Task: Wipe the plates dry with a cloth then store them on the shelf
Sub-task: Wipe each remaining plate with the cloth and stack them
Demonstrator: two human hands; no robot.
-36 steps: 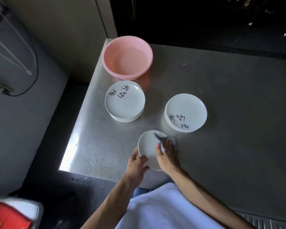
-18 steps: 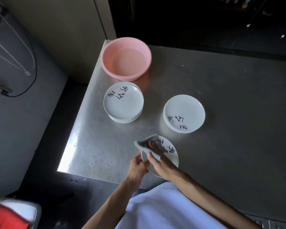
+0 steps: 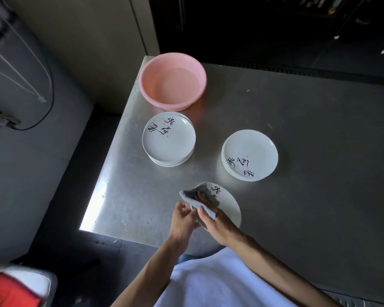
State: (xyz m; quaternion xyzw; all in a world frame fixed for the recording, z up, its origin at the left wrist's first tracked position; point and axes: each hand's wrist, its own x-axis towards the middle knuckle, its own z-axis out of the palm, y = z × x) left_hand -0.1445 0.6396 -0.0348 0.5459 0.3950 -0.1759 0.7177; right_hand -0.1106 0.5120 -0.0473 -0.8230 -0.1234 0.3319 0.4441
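Glazed white ceramic plate [image 3: 227, 207], one item, painted with dark brush characters, held just above the worktop [image 3: 308, 151] at its near edge. Landmark: pink basin [image 3: 173, 82], at the worktop's far left corner.

Left hand [image 3: 183, 220]: closed on the plate's left rim, thumb on top, fingers underneath and hidden. Right hand [image 3: 217, 222]: pressing a grey-white cloth [image 3: 197, 199] flat against the plate's upper face, fingers spread under and over the folds.

Stack of plates [image 3: 169, 139]: directly in front of the basin, almost touching it. Second stack [image 3: 249, 155]: to the right of the basin and nearer the person, well apart from the first. Which stack is wet cannot be told.

Handling, judged: stiff, brittle, moderately light; glaze likely slick while damp, so a rim pinch with support underneath is safest. Cloth soft, conforms to the shallow well. Chipping risk if set down hard on the metal worktop or another plate.

Shelf: not in view
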